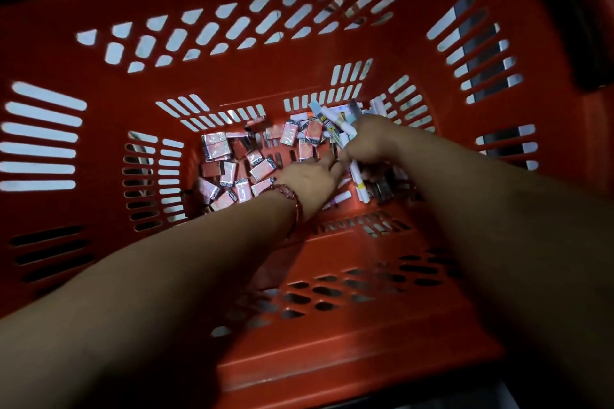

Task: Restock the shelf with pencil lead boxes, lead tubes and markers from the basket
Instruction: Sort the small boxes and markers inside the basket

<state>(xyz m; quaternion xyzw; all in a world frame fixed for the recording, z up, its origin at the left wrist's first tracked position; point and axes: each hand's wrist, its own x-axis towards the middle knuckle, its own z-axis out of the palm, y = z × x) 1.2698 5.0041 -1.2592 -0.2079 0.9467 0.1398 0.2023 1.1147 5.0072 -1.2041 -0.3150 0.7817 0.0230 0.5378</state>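
slotted red walls of a shopping basket [99,70] fill the view, pale ground showing through the gaps, as a person reaches down into it with both arms. the right hand [370,139] is clamped round a bundle of white markers [332,123], their ends fanning up and away from the fist. the left hand [309,176], a red bead bracelet [294,199] at its wrist, stretches toward the underside of that bundle; whether it pinches anything cannot be told through the blur. pink foil-wrapped pencil lead boxes [216,149] lie loose across the basket floor, mostly left of the hands, with more white sticks [360,188] beneath the right wrist. no shelf is in view. the step in hand appears to be gathering markers, with much stock left to move. the next move likely calls for squaring the bundle so none slips, then lifting it clear of the basket wall toward the shelf.
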